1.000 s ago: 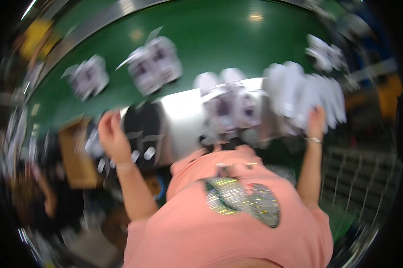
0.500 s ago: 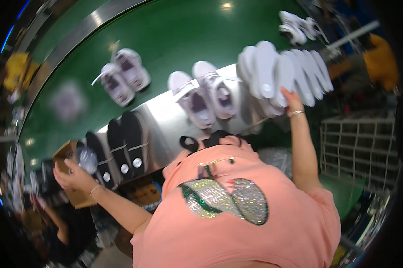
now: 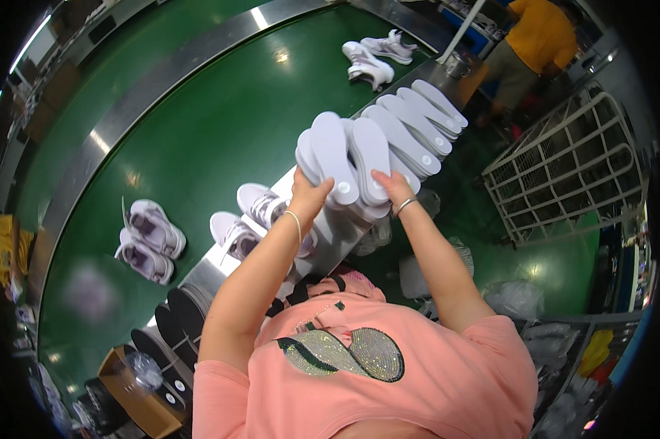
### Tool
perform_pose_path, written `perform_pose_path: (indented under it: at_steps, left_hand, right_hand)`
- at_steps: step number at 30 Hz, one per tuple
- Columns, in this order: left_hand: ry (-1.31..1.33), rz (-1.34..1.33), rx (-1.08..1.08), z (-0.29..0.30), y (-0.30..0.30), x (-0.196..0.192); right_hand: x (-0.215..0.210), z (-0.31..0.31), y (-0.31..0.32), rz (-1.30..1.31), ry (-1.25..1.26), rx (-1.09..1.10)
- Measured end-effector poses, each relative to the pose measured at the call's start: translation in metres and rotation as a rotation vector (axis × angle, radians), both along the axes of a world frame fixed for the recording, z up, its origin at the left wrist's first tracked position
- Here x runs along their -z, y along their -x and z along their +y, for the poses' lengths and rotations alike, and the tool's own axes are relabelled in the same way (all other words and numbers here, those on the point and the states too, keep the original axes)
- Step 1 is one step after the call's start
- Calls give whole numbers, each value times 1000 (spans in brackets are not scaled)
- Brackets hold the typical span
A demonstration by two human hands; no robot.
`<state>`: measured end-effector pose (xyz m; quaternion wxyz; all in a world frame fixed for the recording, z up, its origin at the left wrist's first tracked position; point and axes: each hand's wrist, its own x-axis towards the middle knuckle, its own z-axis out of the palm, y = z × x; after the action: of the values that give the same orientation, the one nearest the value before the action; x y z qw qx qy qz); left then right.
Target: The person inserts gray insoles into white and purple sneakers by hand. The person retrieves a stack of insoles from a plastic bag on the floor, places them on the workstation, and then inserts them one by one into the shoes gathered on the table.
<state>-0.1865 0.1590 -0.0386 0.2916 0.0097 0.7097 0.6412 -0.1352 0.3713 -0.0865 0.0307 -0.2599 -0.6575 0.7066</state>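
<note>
Several stacks of white insoles [image 3: 371, 150] stand in a row on the metal ledge in front of me. My left hand [image 3: 311, 197] is closed around the heel end of the leftmost stack [image 3: 328, 146], thumb on its near side. The heel of the neighbouring stack is gripped by my right hand [image 3: 396, 189], with fingers on its top and side. Just left of my left wrist, a pair of pale lilac sneakers [image 3: 235, 233] sits on the ledge, partly hidden by my forearm.
Another lilac pair [image 3: 150, 241] and white sneakers [image 3: 374, 58] rest on the green belt [image 3: 220, 117]. Black insoles [image 3: 172, 329] and a cardboard box [image 3: 136, 395] lie at lower left. A wire cart [image 3: 564, 168] stands right; a person in yellow [image 3: 542, 36] is beyond.
My left hand has moved from beside the box to the leftmost white insoles and closed on them. My right hand stays at the insoles. The view has swung toward the right.
</note>
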Motion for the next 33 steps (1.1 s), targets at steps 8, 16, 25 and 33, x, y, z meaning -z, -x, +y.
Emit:
perform_pose_path:
  at_steps: [8, 16, 25, 33]
  left_hand:
    - [139, 51, -200, 23, -20, -1]
    - [-985, 566, 489, -32, -109, -206]
    - [-1256, 46, -366, 62, -198, -249]
    - [-1219, 105, -301, 136, -217, -247]
  right_hand:
    - [-15, -1, -25, -88, -614, -31]
    - [-17, -11, -105, 120, -621, 69]
    - [60, -13, -189, -279, -444, 21]
    - [123, 25, -269, -429, -433, 80]
